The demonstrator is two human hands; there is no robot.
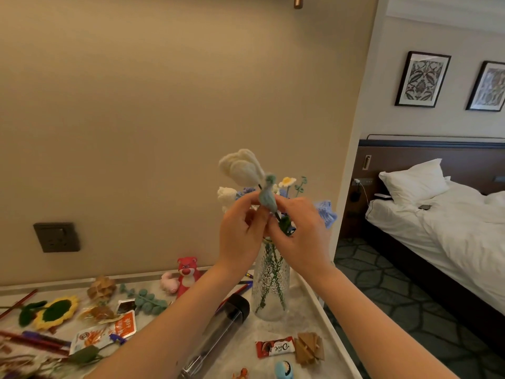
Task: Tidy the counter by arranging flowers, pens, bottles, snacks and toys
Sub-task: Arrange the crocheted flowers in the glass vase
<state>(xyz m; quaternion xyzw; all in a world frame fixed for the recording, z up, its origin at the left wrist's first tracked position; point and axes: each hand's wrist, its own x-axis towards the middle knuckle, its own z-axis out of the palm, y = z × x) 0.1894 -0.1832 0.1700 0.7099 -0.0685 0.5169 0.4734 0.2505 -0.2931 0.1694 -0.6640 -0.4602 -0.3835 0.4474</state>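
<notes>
Hands, left hand (240, 231) and right hand (297, 231), pinch a white knitted flower (241, 166) above the part-filled vase (270, 283); sunflower (56, 311), pens (41, 341), snacks (274, 348), bottle (216, 337) lie scattered on the counter (276, 330).

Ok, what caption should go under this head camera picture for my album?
Both hands, left hand and right hand, hold a white crochet flower above the glass vase on a cluttered counter.

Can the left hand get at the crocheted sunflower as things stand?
Probably not yet: both hands, left hand included, are pinching the white crochet flower above the vase. Once it lets go, the sunflower lies uncovered on the counter's left side.
</notes>
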